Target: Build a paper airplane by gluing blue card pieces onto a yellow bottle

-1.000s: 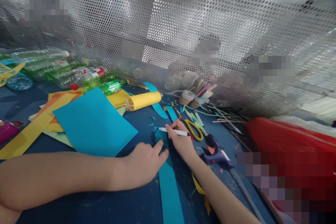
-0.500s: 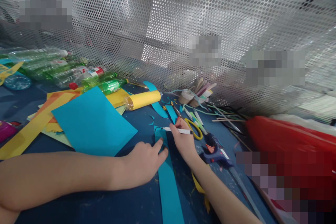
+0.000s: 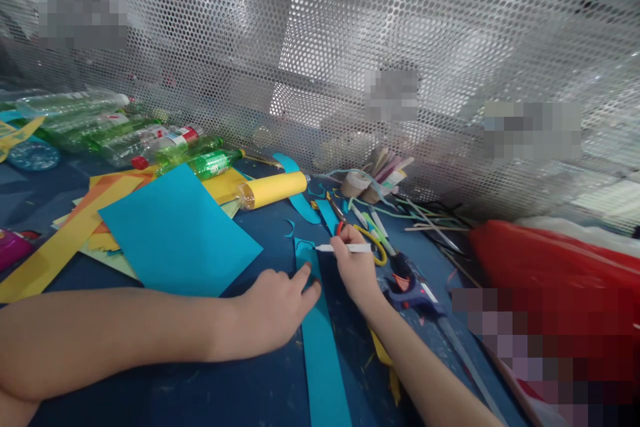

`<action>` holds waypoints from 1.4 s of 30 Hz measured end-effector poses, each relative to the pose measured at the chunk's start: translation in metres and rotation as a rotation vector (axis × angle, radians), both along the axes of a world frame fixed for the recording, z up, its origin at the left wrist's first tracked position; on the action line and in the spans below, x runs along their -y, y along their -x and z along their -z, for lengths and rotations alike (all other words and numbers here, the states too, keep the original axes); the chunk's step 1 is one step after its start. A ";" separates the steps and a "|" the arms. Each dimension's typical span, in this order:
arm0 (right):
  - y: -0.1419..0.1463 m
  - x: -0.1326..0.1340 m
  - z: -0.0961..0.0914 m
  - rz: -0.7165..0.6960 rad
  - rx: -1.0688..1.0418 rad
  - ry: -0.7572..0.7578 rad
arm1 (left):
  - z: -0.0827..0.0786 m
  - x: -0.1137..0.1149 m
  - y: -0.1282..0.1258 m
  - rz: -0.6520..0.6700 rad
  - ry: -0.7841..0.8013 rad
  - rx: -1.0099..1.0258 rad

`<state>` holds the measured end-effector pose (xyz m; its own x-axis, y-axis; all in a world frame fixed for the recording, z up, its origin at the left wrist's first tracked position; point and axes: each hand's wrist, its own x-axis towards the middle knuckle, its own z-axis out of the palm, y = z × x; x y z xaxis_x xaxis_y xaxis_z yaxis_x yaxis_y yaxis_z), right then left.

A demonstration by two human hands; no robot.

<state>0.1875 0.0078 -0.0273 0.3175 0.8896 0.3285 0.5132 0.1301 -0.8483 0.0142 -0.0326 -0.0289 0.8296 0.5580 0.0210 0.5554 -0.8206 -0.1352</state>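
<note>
A long blue paper strip point(image 3: 323, 353) runs up from the bottom edge, with a dark curved line drawn near its far end. My left hand point(image 3: 277, 310) presses on the strip, its fingertips apart and flat on the paper. In my right hand point(image 3: 356, 270) is a white marker point(image 3: 345, 248), pinched between thumb and fingers, its tip at the strip's right edge by the line. Just beyond my right hand lie yellow-handled scissors point(image 3: 374, 247), partly hidden by it. A dark blue glue gun point(image 3: 417, 297) rests to the right of my wrist.
A blue paper sheet point(image 3: 180, 233) lies over yellow and orange papers at left. Several plastic bottles point(image 3: 215, 163) lie behind, with a yellow-wrapped bottle point(image 3: 275, 190) nearer. Tape rolls point(image 3: 355, 183) stand at the back. A perforated metal screen point(image 3: 320, 33) borders the table; a red bag point(image 3: 540, 267) is at right.
My right hand has moved slightly right with the marker, taking its tip from the middle of the line to the strip's right edge. The drawn line is longer. My left hand has stayed put.
</note>
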 end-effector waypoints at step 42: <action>0.001 0.001 0.005 -0.192 -0.328 0.027 | -0.003 0.001 0.002 0.011 -0.027 0.031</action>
